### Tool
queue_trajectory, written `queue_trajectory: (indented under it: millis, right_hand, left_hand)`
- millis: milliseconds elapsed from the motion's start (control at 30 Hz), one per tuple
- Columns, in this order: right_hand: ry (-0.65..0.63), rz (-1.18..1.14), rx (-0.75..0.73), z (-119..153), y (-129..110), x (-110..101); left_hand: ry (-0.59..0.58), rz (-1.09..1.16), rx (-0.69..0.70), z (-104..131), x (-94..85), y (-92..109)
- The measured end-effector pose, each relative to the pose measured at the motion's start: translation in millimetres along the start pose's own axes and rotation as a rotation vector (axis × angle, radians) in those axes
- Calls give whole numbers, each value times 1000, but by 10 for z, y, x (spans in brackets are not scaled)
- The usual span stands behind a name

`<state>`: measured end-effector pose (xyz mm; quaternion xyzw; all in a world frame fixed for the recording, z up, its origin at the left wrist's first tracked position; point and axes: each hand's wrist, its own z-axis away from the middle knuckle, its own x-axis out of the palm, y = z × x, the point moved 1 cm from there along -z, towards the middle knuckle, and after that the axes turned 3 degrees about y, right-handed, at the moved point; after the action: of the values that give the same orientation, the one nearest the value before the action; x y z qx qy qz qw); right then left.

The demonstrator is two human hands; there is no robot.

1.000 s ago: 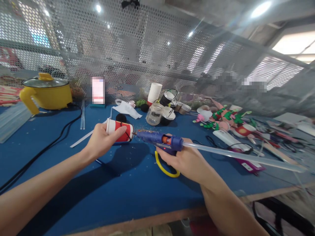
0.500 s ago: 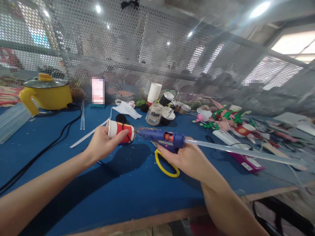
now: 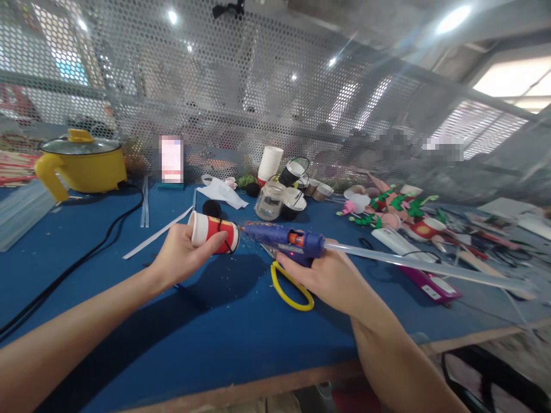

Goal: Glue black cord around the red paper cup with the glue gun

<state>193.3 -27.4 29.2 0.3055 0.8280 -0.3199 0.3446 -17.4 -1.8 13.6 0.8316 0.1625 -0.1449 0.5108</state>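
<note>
Left hand (image 3: 181, 258): fingers wrapped around a small red-and-white paper cup (image 3: 214, 232), held on its side above the blue table top (image 3: 206, 327). Right hand (image 3: 327, 278): fingers closed on the grip of a blue hot-glue gun (image 3: 284, 240), nozzle tip at the cup's base (contact cannot be confirmed). Clear glue stick (image 3: 422, 267) projects from the gun's rear. Yellow-handled scissors (image 3: 290, 287) lie just beneath the gun. Yellow electric pot (image 3: 80, 163) at far left, well apart.
</note>
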Motion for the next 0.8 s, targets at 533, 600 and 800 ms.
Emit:
queue_trajectory:
  millis: [533,600,800]
  right_hand:
    - [-31,-20,54,3,-14,-8]
    - [-35,-4,26,6,-21,-20]
    - [-47,54,-8,2,-23,-28]
  left_hand:
    - [-20,110,-72,-11,16,-3]
    - [-9,125,-91,-12,13,3]
    - [-6,151,-111,-18,8,6]
